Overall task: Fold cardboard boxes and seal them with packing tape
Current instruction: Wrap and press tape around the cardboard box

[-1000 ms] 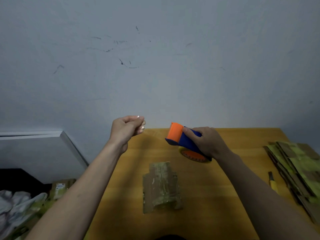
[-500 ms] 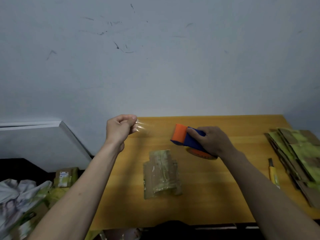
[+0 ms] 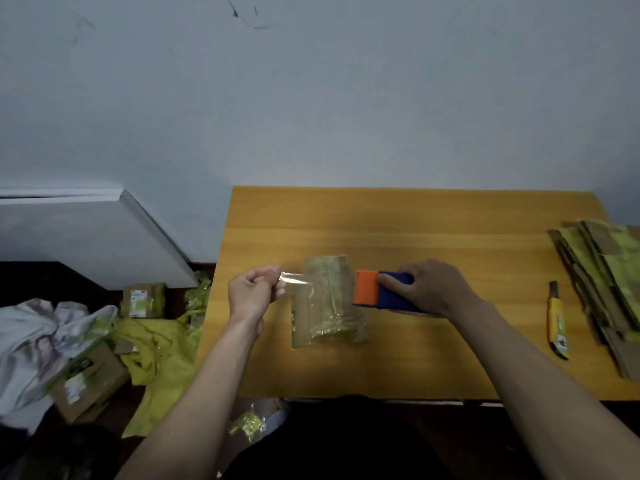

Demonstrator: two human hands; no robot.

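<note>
A small flattened cardboard box point(image 3: 325, 303), brown with green print and shiny tape, lies in the middle of the orange table point(image 3: 415, 230). My right hand point(image 3: 429, 287) grips a blue and orange tape dispenser point(image 3: 377, 292) at the box's right edge. My left hand point(image 3: 254, 292) pinches the free end of a clear tape strip point(image 3: 294, 278) just left of the box. The strip stretches across the box's upper part between both hands.
A stack of flat cardboard blanks point(image 3: 606, 285) lies at the table's right edge, with a yellow utility knife point(image 3: 557, 320) beside it. On the floor to the left are folded boxes point(image 3: 143, 299), yellow plastic scraps point(image 3: 156, 344) and a white cloth point(image 3: 41, 337).
Both hands came down from above the table to the box. The tape strip is now stretched low across the box's top, and the dispenser sits by its right edge.
</note>
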